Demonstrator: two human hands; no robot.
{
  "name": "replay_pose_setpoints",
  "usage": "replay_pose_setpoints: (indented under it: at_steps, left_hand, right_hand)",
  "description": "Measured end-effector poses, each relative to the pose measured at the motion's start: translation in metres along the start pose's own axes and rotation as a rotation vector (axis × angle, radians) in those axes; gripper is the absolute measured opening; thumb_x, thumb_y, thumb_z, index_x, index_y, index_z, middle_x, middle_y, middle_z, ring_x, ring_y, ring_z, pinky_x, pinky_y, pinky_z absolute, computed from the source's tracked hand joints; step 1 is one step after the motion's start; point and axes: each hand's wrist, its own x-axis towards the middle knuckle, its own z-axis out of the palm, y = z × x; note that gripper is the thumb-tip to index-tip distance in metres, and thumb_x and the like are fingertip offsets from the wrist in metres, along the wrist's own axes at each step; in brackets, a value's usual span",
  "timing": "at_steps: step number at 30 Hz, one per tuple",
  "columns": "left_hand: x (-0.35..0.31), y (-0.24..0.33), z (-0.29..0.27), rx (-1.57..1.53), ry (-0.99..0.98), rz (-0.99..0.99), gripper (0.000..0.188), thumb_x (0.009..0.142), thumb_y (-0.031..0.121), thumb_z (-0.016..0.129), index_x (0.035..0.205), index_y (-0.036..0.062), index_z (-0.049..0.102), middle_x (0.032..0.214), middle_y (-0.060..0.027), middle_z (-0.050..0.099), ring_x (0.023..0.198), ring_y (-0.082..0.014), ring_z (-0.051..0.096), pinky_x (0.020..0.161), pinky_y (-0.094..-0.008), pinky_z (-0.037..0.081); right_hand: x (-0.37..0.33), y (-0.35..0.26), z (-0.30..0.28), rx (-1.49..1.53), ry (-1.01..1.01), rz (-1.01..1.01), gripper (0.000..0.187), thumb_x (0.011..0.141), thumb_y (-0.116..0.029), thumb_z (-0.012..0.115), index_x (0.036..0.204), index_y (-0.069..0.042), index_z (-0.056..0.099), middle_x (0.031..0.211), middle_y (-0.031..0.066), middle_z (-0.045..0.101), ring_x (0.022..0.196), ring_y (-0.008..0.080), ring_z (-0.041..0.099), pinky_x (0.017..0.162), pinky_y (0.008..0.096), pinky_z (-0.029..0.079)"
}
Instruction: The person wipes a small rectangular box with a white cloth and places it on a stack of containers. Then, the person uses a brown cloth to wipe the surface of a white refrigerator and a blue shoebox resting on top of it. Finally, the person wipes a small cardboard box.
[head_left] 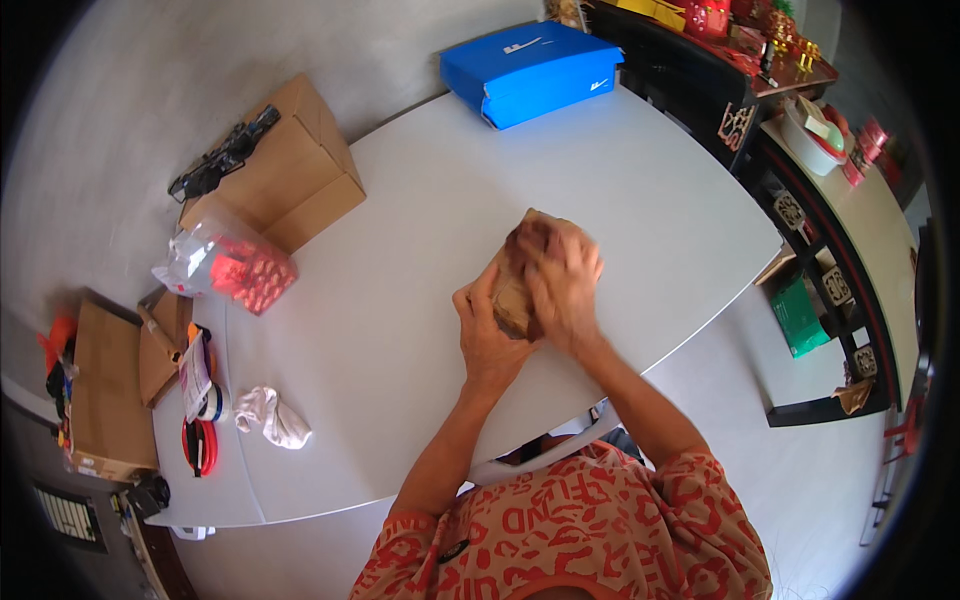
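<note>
Over the white table, a brown, oblong thing with a tan surface and darker ends tilts between my two hands. It looks somewhat like a shoe, but its kind is not clear. My left hand is closed round its left side and lower end, thumb and fingers on either side. My right hand lies across its upper right part with fingers bent and slightly blurred. A dark reddish-brown patch shows by the right fingertips; whether it is a separate thing held there, I cannot make out.
A blue shoebox stands at the table's far edge. To the left are a cardboard box, a clear jar of red-wrapped pieces, a crumpled white cloth and a red coil. A chair sits against the near edge.
</note>
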Motion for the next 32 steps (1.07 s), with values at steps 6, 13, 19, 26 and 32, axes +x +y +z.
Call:
replay_pose_setpoints:
  at_steps: [6, 13, 19, 26, 32]
  left_hand:
    - [-0.005, -0.002, 0.001, 0.005, 0.076, 0.013, 0.076, 0.068, 0.002, 0.077, 0.134, 0.0086, 0.041, 0.120, -0.0107, 0.042, 0.110, -0.0276, 0.048, 0.093, -0.0369, 0.045]
    - [-0.005, -0.016, -0.004, -0.285, 0.103, -0.082, 0.073, 0.072, 0.002, 0.076, 0.135, 0.0051, 0.038, 0.125, -0.0098, 0.041, 0.115, -0.0220, 0.047, 0.096, -0.0348, 0.043]
    - [0.001, -0.021, -0.002, -0.343, 0.215, -0.127, 0.068, 0.077, 0.010, 0.074, 0.134, 0.0034, 0.037, 0.124, -0.0114, 0.041, 0.115, -0.0231, 0.046, 0.097, -0.0356, 0.041]
    - [0.004, -0.019, -0.013, -0.518, 0.291, -0.236, 0.057, 0.085, 0.013, 0.067, 0.132, 0.0011, 0.038, 0.124, -0.0128, 0.049, 0.113, -0.0213, 0.050, 0.096, -0.0330, 0.042]
    - [0.000, -0.022, -0.013, -0.429, 0.254, -0.196, 0.061, 0.083, 0.015, 0.070, 0.133, 0.0027, 0.037, 0.128, -0.0126, 0.047, 0.116, -0.0210, 0.047, 0.096, -0.0323, 0.042]
  right_hand:
    - [-0.041, -0.015, -0.005, 0.254, -0.087, 0.051, 0.042, 0.089, -0.013, 0.049, 0.131, -0.011, 0.052, 0.146, 0.0124, 0.030, 0.132, 0.0385, 0.025, 0.103, 0.0533, 0.021]
    - [0.005, 0.007, 0.026, 0.234, 0.030, 0.378, 0.045, 0.098, -0.024, 0.041, 0.143, -0.022, 0.035, 0.145, 0.0196, 0.027, 0.130, 0.0360, 0.028, 0.105, 0.0495, 0.016]
    - [0.007, 0.021, 0.042, 0.355, 0.002, 0.519, 0.044, 0.097, -0.025, 0.042, 0.141, -0.022, 0.038, 0.142, 0.0178, 0.031, 0.128, 0.0379, 0.032, 0.100, 0.0520, 0.026]
    - [-0.060, -0.021, 0.030, 0.219, -0.131, 0.052, 0.052, 0.090, -0.012, 0.053, 0.141, -0.014, 0.042, 0.146, 0.0251, 0.025, 0.136, 0.0380, 0.024, 0.100, 0.0480, 0.029]
    - [-0.014, 0.011, 0.043, 0.386, -0.096, 0.265, 0.047, 0.095, -0.019, 0.047, 0.141, -0.015, 0.038, 0.146, 0.0162, 0.029, 0.130, 0.0387, 0.032, 0.099, 0.0470, 0.029]
